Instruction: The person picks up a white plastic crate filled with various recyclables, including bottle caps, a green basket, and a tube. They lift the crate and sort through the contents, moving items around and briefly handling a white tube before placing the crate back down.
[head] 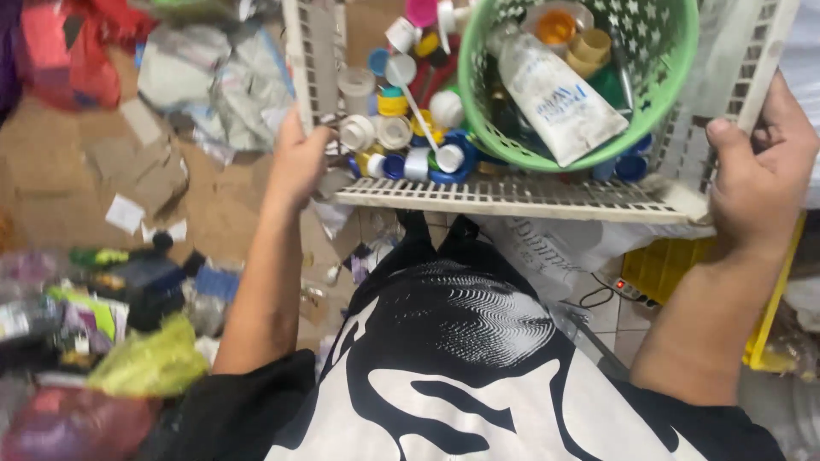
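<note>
1. Hands are carrying a white slatted crate (512, 198) at chest height: left hand (295, 162) gripping the left wall, right hand (760, 175) clamping the right corner.
2. Green basket (675, 60) inside is tilting; the tube (555, 94) and loose bottle caps (401, 128) are likely sliding out.
3. Littered floor (171, 188) is risking a stumble.

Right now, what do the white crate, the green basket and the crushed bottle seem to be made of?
White crate: apparently rigid moulded plastic, matt, with slotted lattice walls; both hands grip its rims.
Green basket: probably plastic too, slightly glossy, with star-shaped cut-outs.
Crushed bottle: thin clear plastic, dented and creased, carrying a label.
</note>
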